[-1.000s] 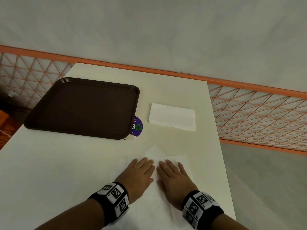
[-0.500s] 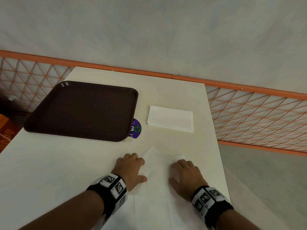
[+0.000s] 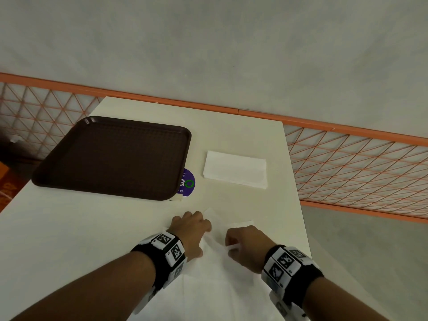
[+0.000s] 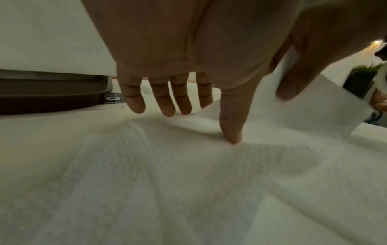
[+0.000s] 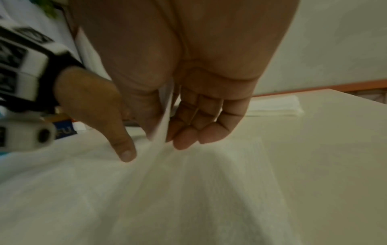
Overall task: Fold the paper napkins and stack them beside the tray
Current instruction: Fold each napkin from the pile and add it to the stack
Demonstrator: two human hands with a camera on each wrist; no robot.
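Pinching a raised fold of napkin (image 5: 159, 132), the right hand (image 3: 245, 245) lifts it. The left hand (image 3: 192, 230) pins the napkin with its thumb, fingers loose, beside the tray (image 3: 69, 163).

Count, head view, clock positions taken from frame centre.

Trays: 1, brown tray (image 3: 111, 156) at 10 o'clock.

Napkin items: 2. One folded napkin stack (image 3: 235, 169) at 3 o'clock; number of sheets in it cannot be told. One unfolded napkin (image 3: 215, 274) at 6 o'clock.

Round stickers: 1, purple sticker (image 3: 188, 183) at 7 o'clock, part hidden under the tray corner.

Tables: 1, cream table (image 3: 69, 228).

Hands: 2, left hand (image 3: 191, 232) and right hand (image 3: 246, 244), both near 6 o'clock.

Wrist bands with printed markers: 2, one per wrist.
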